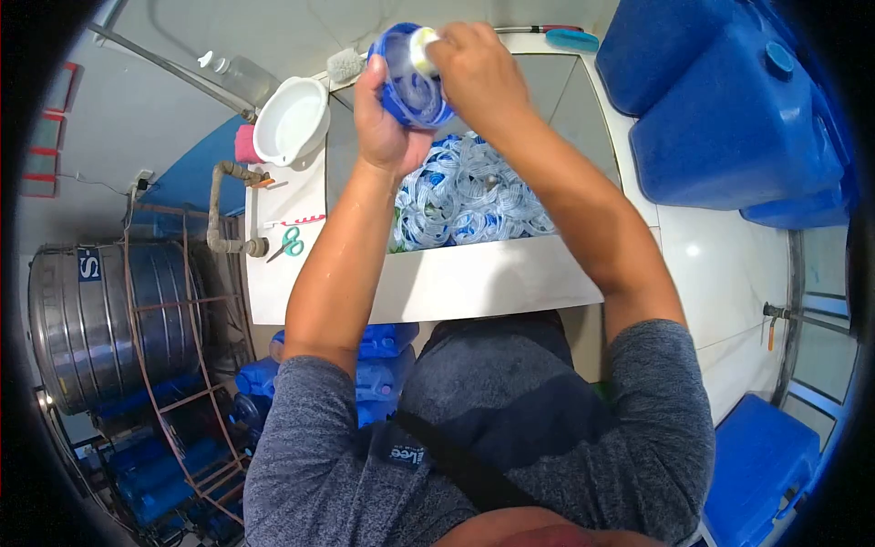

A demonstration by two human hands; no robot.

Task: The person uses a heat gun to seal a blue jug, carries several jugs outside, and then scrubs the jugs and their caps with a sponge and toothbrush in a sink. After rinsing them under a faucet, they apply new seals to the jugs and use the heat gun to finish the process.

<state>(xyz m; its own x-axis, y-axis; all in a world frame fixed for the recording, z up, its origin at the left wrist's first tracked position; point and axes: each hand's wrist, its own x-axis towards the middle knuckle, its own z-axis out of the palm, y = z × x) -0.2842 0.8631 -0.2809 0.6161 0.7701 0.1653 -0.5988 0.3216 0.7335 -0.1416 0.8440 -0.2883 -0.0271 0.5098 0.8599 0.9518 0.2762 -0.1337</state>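
My left hand [387, 118] grips a round blue plastic cap [410, 82], holding it up above a tiled basin [492, 278]. My right hand [474, 68] presses a small white and yellow piece [422, 50] against the cap's rim, the fingers closed around it. Below both hands the basin holds a heap of several blue and clear caps [469, 196]. Both forearms reach forward over the basin's white front wall.
A white bowl [290, 118], a clear bottle [239, 77] and green scissors [290, 243] lie on the left ledge. A brush [346, 66] rests behind. Big blue containers [729, 100] stand at right. A steel tank [100, 319] and blue jugs [374, 365] sit lower left.
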